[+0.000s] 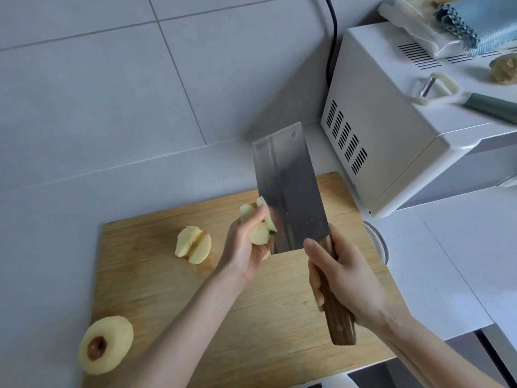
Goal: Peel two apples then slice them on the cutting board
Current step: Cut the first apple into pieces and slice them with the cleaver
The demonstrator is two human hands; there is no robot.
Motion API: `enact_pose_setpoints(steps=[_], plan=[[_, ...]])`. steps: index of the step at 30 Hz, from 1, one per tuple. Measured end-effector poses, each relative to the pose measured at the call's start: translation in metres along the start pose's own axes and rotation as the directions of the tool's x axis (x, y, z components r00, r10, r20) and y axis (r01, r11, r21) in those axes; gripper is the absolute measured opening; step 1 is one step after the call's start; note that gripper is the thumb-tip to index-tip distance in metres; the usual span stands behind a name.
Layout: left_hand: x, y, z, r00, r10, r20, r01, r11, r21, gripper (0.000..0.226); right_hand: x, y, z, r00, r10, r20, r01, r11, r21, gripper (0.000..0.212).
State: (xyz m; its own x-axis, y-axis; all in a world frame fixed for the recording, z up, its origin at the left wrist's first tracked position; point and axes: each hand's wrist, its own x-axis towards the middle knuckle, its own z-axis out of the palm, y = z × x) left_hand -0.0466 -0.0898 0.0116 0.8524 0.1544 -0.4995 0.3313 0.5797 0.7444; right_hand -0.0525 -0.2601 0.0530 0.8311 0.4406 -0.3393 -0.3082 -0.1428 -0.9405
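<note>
Grey bench [42, 247] is seen beneath a wooden cutting board [156, 289]. At the board's near left corner a whole peeled apple [106, 344] is set. Above the board's near right part, the wooden handle of a cleaver [291, 191] is clasped by the right grip [344, 284], with the blade raised. Over the board's middle, an apple piece [258, 233] is held in the left grip [240, 247], touching the blade. On the board's left half, a cut apple half [193, 245] is laid. Beyond the board's far right corner a white microwave [391, 141] is placed, a peeler [436, 93] on top.
</note>
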Motion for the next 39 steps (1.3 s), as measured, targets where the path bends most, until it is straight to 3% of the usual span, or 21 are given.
enact_pose_setpoints(steps=[7, 10, 14, 18, 29, 32, 35, 39], plan=[[-0.003, 0.015, -0.001, 0.992, -0.035, 0.124, 0.023, 0.995, 0.097, 0.015, 0.004, -0.005, -0.010, 0.998, 0.035, 0.055, -0.040, 0.994, 0.098, 0.023], [-0.002, 0.015, 0.002, 0.998, -0.026, 0.063, 0.022, 0.997, 0.070, 0.007, 0.005, -0.003, -0.005, 1.000, 0.014, 0.027, -0.017, 0.993, 0.118, 0.023], [-0.001, 0.011, 0.004, 0.999, 0.004, 0.038, -0.006, 0.999, 0.042, 0.013, 0.007, -0.002, -0.003, 1.000, -0.016, 0.015, 0.014, 0.994, 0.112, 0.022], [-0.003, 0.017, 0.004, 0.992, 0.000, 0.124, -0.009, 0.998, 0.070, 0.016, 0.010, -0.004, -0.011, 0.998, 0.035, 0.057, -0.046, 0.978, 0.202, 0.023], [-0.002, 0.015, 0.002, 0.989, -0.030, 0.147, 0.036, 0.999, -0.038, 0.019, 0.011, -0.004, -0.013, 0.978, 0.151, 0.143, -0.201, 0.857, 0.474, 0.027], [-0.001, 0.017, -0.002, 0.986, -0.051, 0.161, 0.045, 0.998, 0.042, 0.020, 0.008, -0.004, -0.016, 0.977, 0.160, 0.139, -0.207, 0.866, 0.455, 0.028], [-0.004, 0.021, -0.011, 0.984, -0.087, 0.153, 0.050, 0.971, 0.233, 0.028, 0.001, -0.007, -0.020, 0.978, 0.163, 0.130, -0.201, 0.903, 0.380, 0.026], [-0.012, 0.017, -0.025, 0.986, -0.140, 0.085, 0.082, 0.869, 0.487, 0.055, -0.008, -0.003, -0.024, 0.971, 0.204, 0.123, -0.226, 0.952, 0.204, 0.026]])
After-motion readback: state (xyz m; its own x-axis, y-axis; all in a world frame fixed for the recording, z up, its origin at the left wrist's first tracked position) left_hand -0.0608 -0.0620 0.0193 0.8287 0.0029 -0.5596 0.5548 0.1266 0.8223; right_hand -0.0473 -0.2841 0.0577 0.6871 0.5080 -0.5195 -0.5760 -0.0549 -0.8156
